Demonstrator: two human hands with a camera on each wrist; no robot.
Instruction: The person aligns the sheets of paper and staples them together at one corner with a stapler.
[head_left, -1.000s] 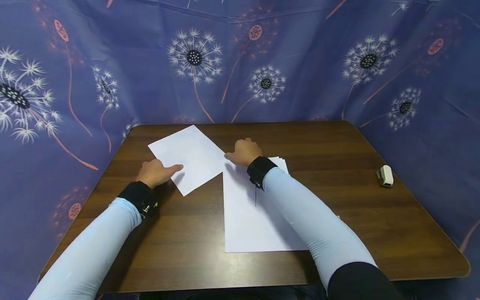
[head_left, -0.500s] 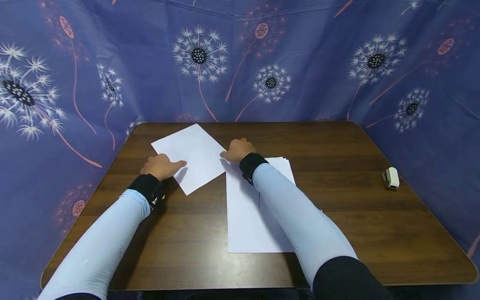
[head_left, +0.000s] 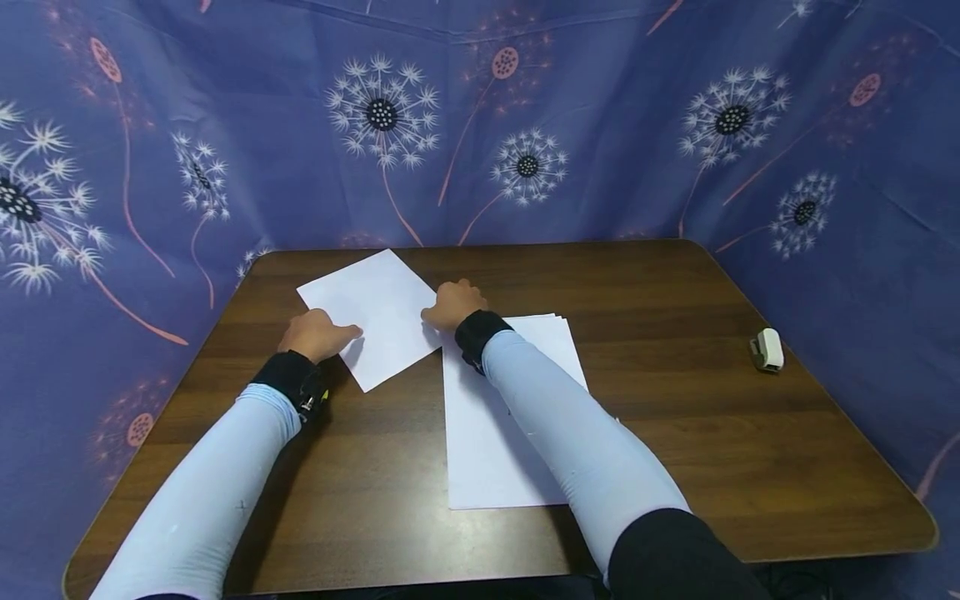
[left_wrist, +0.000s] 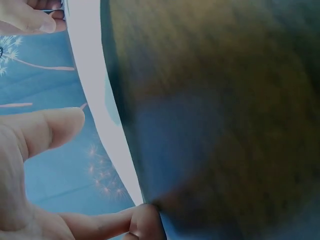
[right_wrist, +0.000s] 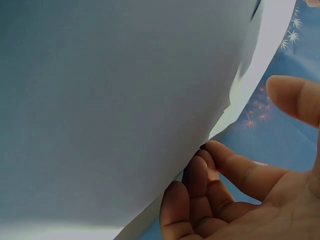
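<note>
A sheet of paper (head_left: 378, 312) lies turned at an angle at the back left of the table, between both hands. My left hand (head_left: 311, 335) is at its left edge. In the left wrist view the fingertips meet the paper's edge, while the thumb (left_wrist: 55, 130) stands apart from it. At the sheet's right side is my right hand (head_left: 456, 306). The right wrist view shows its bent fingers (right_wrist: 197, 185) against the paper edges, with the thumb (right_wrist: 295, 97) held away. Under the right forearm, a stack of white paper (head_left: 480, 458) lies lengthwise, its top edges slightly uneven.
A small white and dark object (head_left: 768, 350), like a mini stapler, sits near the right edge of the brown wooden table (head_left: 697, 417). A blue cloth with dandelion print (head_left: 615, 167) hangs close behind the table and along its sides.
My right hand has slid left along the angled sheet. The left hand has shifted slightly away from me. Both the sheet and the stack keep about the same place.
</note>
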